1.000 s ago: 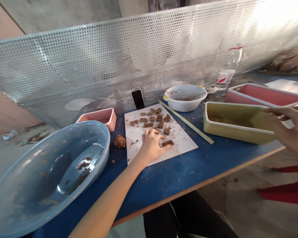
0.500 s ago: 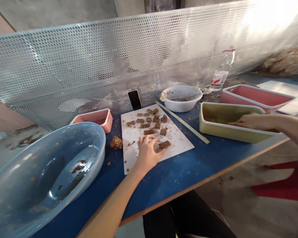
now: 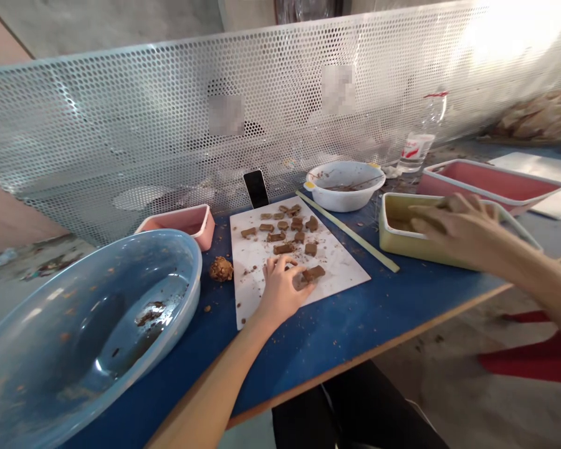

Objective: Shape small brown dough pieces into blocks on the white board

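Note:
My left hand (image 3: 284,288) rests low over a white board (image 3: 341,272), its fingers curved and apart. Beside its thumb and fingertips lies a brown block-shaped piece (image 3: 315,273). Several similar brown pieces, among them a longer one (image 3: 284,248) and a squarish one (image 3: 310,249), are spread over the board beyond the hand, with crumbs around them. My right hand (image 3: 462,227) is above the olive-green box (image 3: 421,248), smeared by motion. Something brownish-olive shows at its fingers, but whether it is held I cannot make out.
At left stands a big blue basin (image 3: 187,312); near it are a pink box (image 3: 206,228) and a rough brown lump (image 3: 221,269). Behind the board are a phone (image 3: 256,188) and a white bowl (image 3: 343,198). A pale stick (image 3: 350,232), pink tub (image 3: 495,181) and bottle (image 3: 417,146) lie rightward.
My right hand has risen out of the olive-green box and moved slightly left. The left hand stays in place by the brown piece. The view has shifted slightly.

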Demonstrator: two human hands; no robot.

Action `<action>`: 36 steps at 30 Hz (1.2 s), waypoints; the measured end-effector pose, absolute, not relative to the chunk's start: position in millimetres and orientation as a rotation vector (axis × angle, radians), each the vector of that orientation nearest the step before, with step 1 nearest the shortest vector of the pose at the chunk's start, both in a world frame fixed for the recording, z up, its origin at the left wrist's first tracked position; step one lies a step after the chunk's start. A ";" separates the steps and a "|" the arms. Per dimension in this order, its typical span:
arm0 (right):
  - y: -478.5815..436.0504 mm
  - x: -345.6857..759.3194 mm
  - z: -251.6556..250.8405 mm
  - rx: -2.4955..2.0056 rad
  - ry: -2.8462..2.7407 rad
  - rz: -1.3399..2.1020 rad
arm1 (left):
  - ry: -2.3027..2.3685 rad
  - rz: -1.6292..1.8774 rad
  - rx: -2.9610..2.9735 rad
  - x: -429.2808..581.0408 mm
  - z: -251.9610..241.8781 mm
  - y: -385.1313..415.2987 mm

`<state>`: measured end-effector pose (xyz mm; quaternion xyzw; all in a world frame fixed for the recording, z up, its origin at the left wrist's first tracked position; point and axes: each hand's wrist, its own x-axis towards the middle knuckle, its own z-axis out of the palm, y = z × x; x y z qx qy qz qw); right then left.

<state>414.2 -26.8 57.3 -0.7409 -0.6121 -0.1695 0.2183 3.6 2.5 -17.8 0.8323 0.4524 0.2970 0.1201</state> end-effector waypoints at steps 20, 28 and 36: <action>-76.0 209.0 -20.0 -1.486 -2.298 -0.201 | 1.301 0.946 2.462 2.5 -17.6 1.9; -79.1 207.1 -25.4 -1.622 -2.181 -0.282 | 1.304 0.948 2.452 3.5 -16.7 1.5; -82.1 203.9 -28.3 -1.662 -2.133 -0.310 | 1.311 0.956 2.450 3.4 -18.3 1.4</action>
